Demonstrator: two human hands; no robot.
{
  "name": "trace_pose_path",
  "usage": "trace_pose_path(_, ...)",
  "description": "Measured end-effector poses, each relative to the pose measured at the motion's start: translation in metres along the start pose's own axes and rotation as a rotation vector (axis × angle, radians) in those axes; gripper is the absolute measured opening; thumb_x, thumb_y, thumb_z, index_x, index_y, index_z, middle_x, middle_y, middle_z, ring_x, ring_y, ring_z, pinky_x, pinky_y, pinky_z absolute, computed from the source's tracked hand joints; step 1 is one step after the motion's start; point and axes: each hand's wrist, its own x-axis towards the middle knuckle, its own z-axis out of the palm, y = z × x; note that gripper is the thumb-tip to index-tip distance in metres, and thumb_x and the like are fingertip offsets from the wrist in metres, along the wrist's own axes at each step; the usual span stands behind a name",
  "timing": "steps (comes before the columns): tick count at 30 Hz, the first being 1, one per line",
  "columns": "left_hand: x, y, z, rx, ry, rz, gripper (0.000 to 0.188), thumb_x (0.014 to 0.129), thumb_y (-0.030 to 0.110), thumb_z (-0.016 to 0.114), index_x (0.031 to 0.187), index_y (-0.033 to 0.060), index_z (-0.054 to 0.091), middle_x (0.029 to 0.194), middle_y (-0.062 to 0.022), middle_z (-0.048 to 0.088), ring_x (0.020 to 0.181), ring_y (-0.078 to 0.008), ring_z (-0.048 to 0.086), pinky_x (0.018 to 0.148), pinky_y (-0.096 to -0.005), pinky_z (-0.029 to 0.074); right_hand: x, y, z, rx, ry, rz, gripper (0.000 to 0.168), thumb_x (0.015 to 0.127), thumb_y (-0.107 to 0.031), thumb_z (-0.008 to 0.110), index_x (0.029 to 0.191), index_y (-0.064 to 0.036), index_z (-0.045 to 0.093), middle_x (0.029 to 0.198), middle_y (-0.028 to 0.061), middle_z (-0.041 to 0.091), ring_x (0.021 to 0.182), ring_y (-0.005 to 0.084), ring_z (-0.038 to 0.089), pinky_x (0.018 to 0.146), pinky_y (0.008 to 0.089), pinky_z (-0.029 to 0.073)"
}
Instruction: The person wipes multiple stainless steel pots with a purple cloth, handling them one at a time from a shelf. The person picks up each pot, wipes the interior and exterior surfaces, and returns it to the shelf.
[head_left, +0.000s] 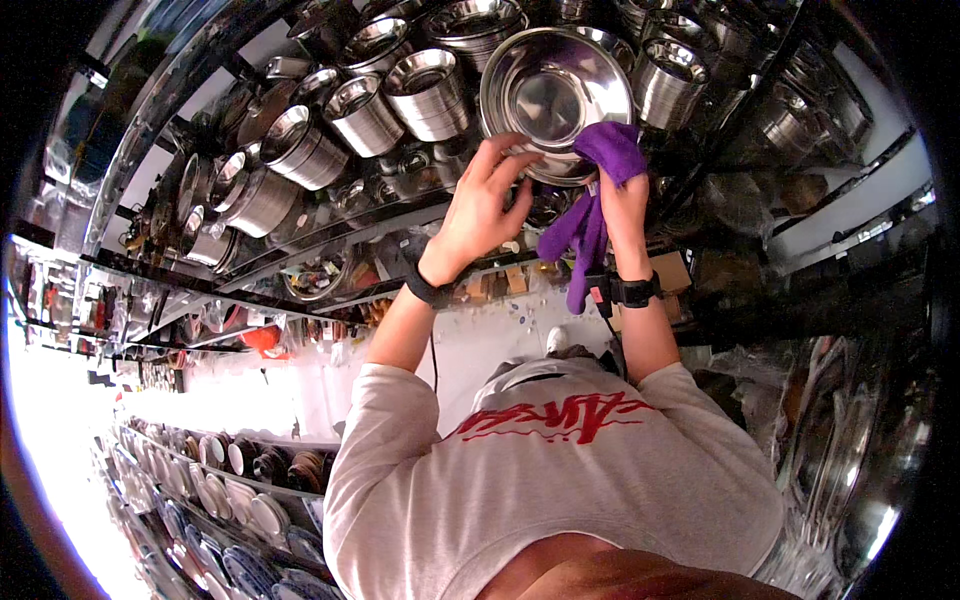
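Note:
A shiny stainless steel bowl (551, 97) is before me at the top of the head view, its hollow side facing the camera. My left hand (491, 195) is at the bowl's lower left rim, fingers spread and curled; whether it grips the rim or only touches it cannot be told. My right hand (624, 202) holds a purple cloth (611, 150) against the lower right rim. Part of the cloth covers the fingers, and its loose ends hang below the bowl. The bowl's underside is hidden.
Stacked steel bowls (427, 97) and steel pots (259, 199) crowd the shelf left of the bowl, with another steel stack (670, 82) on its right. A glass shelf edge (360, 225) runs beneath. Plates (266, 514) fill a rack at lower left. Cardboard boxes (671, 271) are near my right wrist.

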Motion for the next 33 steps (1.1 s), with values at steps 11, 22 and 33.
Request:
trace_pose_path(11,-0.103,-0.022,0.024,-1.198,0.382,-0.949,0.030,0.081,0.002,0.057,0.110,-0.0006,0.054,0.102,-0.0048,0.060,0.096,-0.0146,0.054,0.084,-0.0286,0.041,-0.075,-0.006,0.033,-0.168,-0.165,-0.277,0.026,0.073,0.003,0.057,0.098,-0.005,0.064,0.104,0.0143,0.062,0.099,0.0313,0.058,0.086,0.0364,0.044)
trace_pose_path(22,-0.141,-0.022,0.060,-0.950,0.699,-0.815,0.043,0.085,0.007,0.057,0.125,0.0001,0.041,0.118,-0.0064,0.051,0.103,-0.0149,0.050,0.087,-0.0281,0.041,-0.081,0.010,0.001,0.233,-0.021,0.220,0.039,0.083,-0.021,0.064,0.113,-0.001,0.052,0.100,0.0065,0.061,0.087,0.0142,0.058,0.080,0.0275,0.045)
trace_pose_path(33,-0.117,-0.014,0.118,-0.688,0.556,-0.540,0.031,0.097,0.022,0.040,0.114,-0.0029,0.046,0.096,-0.0064,0.055,0.089,-0.0139,0.050,0.080,-0.0290,0.042,-0.068,0.009,0.047,-0.404,-0.482,-0.611,0.039,0.091,-0.023,0.044,0.124,-0.003,0.045,0.126,0.0227,0.044,0.118,0.0401,0.039,0.102,0.0505,0.024)
